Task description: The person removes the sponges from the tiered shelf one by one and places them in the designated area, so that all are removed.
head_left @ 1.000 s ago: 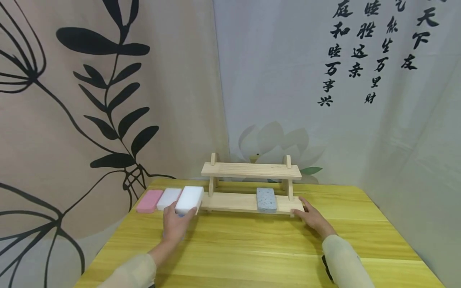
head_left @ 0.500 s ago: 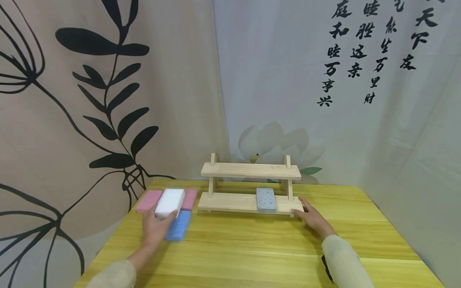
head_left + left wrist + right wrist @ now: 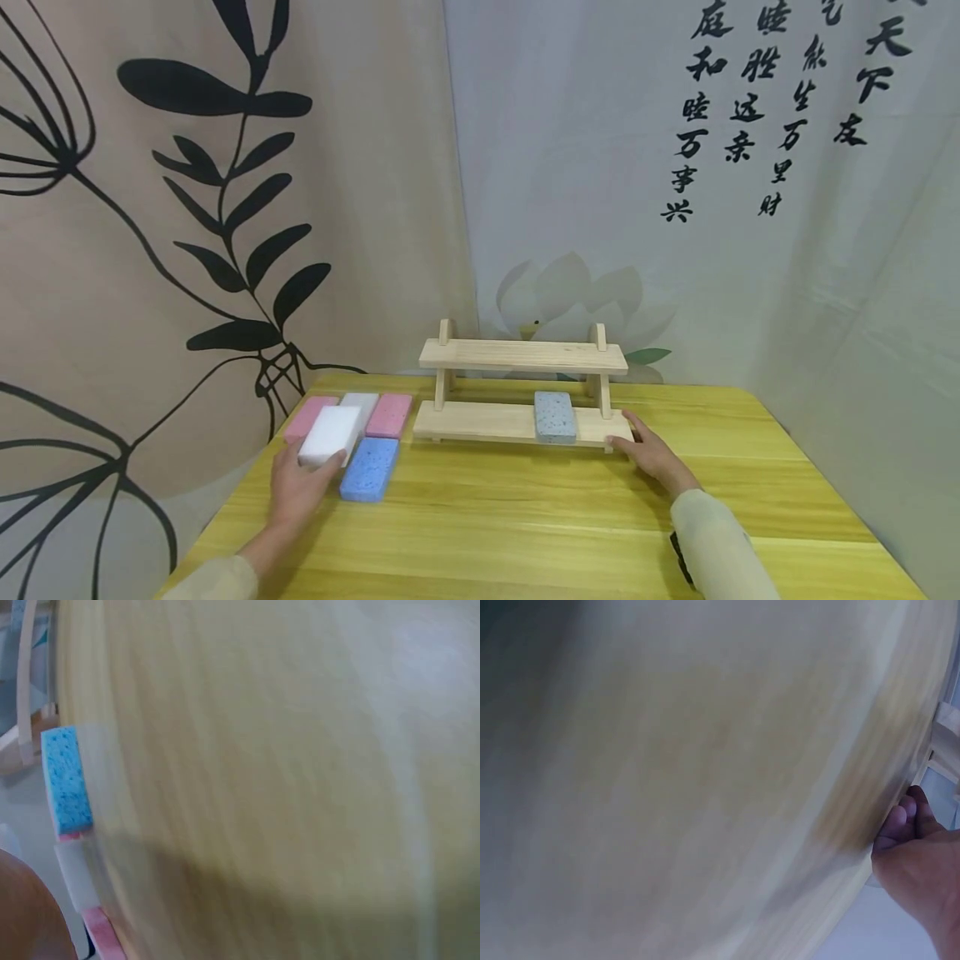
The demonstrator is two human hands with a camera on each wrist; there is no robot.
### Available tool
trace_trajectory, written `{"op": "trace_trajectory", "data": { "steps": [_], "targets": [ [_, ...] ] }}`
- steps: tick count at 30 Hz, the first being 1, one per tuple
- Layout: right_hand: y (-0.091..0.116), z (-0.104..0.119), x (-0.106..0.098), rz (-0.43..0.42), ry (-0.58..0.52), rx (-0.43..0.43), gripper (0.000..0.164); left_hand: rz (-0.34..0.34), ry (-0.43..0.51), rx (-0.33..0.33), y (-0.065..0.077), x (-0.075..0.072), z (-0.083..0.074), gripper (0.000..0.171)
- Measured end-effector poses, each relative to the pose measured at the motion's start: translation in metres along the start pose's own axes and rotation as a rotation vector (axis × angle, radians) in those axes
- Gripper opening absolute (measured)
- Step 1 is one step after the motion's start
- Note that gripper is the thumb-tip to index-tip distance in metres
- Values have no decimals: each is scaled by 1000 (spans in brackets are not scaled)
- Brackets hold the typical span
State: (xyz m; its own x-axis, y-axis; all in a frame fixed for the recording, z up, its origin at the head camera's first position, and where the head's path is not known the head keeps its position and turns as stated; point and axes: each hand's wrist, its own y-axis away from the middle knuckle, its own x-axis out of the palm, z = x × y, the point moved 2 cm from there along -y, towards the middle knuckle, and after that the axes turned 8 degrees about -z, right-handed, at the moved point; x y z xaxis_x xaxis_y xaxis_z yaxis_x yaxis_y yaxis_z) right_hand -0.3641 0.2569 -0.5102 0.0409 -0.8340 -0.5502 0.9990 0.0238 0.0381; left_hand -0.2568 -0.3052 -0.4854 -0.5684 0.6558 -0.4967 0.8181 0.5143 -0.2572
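Note:
My left hand (image 3: 296, 487) holds a white sponge (image 3: 330, 433), thumb at its right side, raised over the left part of the table. Behind it lie a pink sponge (image 3: 309, 417), partly covered, a second white sponge (image 3: 362, 407) and another pink sponge (image 3: 391, 415). A blue sponge (image 3: 370, 469) is just to the right of that hand. At the right end of a two-tier wooden shelf rack (image 3: 480, 421), my right hand (image 3: 656, 458) grips the lower board's corner. On that board rests a speckled grey sponge (image 3: 555, 417).
The rack's upper board (image 3: 522, 355) carries nothing. Everything stands on a yellow wood-grain table (image 3: 540, 533). Behind the table hangs a printed cloth (image 3: 375, 208) with plant drawings and dark characters.
My left hand has carried the white sponge leftward and nearer to me, away from the rack's left end, uncovering the blue and right-hand pink sponges. My right hand stays at the rack.

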Motion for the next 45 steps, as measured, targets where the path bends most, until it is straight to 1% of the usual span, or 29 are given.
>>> {"op": "trace_trajectory", "data": {
  "steps": [5, 9, 14, 17, 21, 25, 29, 32, 37, 41, 42, 44, 45],
  "targets": [
    [-3, -6, 0, 15, -23, -17, 95, 9, -2, -14, -1, -4, 11, 90],
    [-5, -6, -1, 20, -23, -30, 96, 13, -8, -1, -3, -7, 18, 90],
    [-1, 1, -1, 8, -20, -5, 93, 23, -25, 0, -3, -9, 25, 89],
    [-1, 1, 0, 2, -13, 4, 92, 42, -39, -9, -1, -9, 29, 88],
    [-1, -1, 0, 3, -4, -2, 92, 68, -43, -14, 2, -9, 31, 88],
    [-1, -1, -1, 9, -9, -21, 93, 66, -49, -6, 3, -10, 32, 86],
    [2, -1, -2, 16, -35, -4, 93, 62, -58, 14, 4, -9, 34, 83],
    [-1, -5, -1, 20, -49, 11, 95, 66, -69, 23, 4, -9, 35, 81],
    [-11, -16, 0, 18, -74, 19, 98, 79, -84, 11, 5, -7, 37, 81],
    [-12, -19, -1, 21, -88, -11, 98, 88, -89, 9, 6, -7, 38, 78],
    [-11, -17, -1, 25, -77, -23, 97, 89, -88, 9, 6, -7, 39, 78],
    [-12, -18, -1, 23, -74, -28, 98, 85, -93, 16, 6, -7, 39, 76],
    [-13, -19, -1, 19, -84, -17, 99, 82, -95, 18, 6, -7, 39, 76]
  ]
}}
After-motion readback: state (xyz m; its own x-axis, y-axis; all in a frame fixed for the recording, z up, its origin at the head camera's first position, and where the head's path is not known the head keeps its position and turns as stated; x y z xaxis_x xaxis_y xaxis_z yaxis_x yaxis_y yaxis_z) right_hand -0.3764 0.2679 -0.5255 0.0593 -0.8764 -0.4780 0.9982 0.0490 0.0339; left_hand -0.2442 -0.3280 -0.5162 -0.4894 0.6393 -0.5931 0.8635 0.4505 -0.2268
